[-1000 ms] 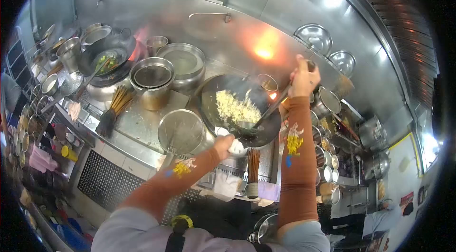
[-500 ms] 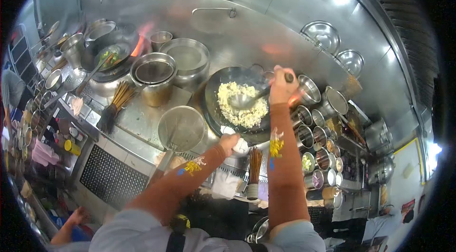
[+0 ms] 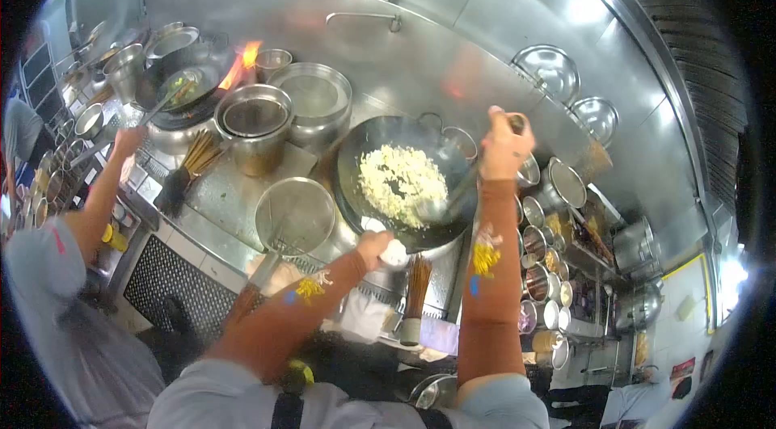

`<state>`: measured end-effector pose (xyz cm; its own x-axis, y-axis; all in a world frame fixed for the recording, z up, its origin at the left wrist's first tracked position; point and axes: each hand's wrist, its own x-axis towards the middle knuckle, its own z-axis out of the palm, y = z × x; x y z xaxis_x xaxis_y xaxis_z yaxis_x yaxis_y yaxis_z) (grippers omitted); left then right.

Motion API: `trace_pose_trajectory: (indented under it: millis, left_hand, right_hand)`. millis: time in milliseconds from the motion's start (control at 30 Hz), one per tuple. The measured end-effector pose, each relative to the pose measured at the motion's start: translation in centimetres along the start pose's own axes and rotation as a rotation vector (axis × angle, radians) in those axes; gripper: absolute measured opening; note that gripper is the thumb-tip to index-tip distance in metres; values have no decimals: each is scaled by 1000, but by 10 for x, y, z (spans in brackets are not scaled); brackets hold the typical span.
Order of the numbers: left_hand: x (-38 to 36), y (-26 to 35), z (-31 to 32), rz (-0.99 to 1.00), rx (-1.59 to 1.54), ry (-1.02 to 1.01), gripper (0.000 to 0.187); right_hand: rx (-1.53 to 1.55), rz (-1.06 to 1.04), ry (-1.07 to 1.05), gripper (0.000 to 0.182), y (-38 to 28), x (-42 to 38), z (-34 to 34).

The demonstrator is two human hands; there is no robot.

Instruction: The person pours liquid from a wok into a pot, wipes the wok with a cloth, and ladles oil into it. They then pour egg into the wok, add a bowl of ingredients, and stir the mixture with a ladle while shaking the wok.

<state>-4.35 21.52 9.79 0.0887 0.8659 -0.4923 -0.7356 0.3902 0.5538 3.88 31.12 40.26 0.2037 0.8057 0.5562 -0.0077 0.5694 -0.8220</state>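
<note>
A dark wok (image 3: 353, 142) sits on the range in front of me. Pale yellow-white crumbly food, looking like egg fried rice, (image 3: 396, 174) lies in it. My right hand (image 3: 508, 146) is closed around the upper handle of a ladle (image 3: 432, 209), whose bowl rests low in the wok at the food's right side. At the wok's near rim, my left hand (image 3: 375, 250) is closed on a white cloth (image 3: 394, 254); the wok's edge or handle under the cloth is hidden. A round mesh strainer (image 3: 295, 215) lies left of that hand.
On the left, a co-worker's hand (image 3: 129, 140) holds a long-handled tool at a second wok (image 3: 214, 77) beside a flame (image 3: 242, 65). Metal pots (image 3: 255, 134) stand between the woks. Several ingredient containers (image 3: 533, 243) line the right. A bamboo brush (image 3: 416, 292) stands near me.
The ladle's bowl has moved from the food's middle toward the wok's lower right. My right hand is farther right. A co-worker has come into view at the left, and the flame there is brighter.
</note>
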Motion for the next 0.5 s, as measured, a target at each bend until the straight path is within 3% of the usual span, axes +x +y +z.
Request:
trace_pose_trajectory:
  millis: [100, 233, 367, 400, 500]
  left_hand:
    - [50, -27, -35, -44, -72, -268, 22]
    - [-18, 11, 14, -26, 29, 94, 13]
    - [11, -6, -12, -10, -14, -39, 19]
    - [16, -9, -17, -21, -13, -98, 18]
    - [2, -2, -3, 15, 5, 10, 16]
  right_hand:
    - [71, 73, -81, 20, 5, -7, -6]
    - [188, -36, -217, 22, -42, -38, -7]
    - [243, 55, -271, 21, 22, -16, -14]
    - [226, 52, -267, 21, 18, -1, -11]
    - [267, -28, -254, 21, -17, -3, -16]
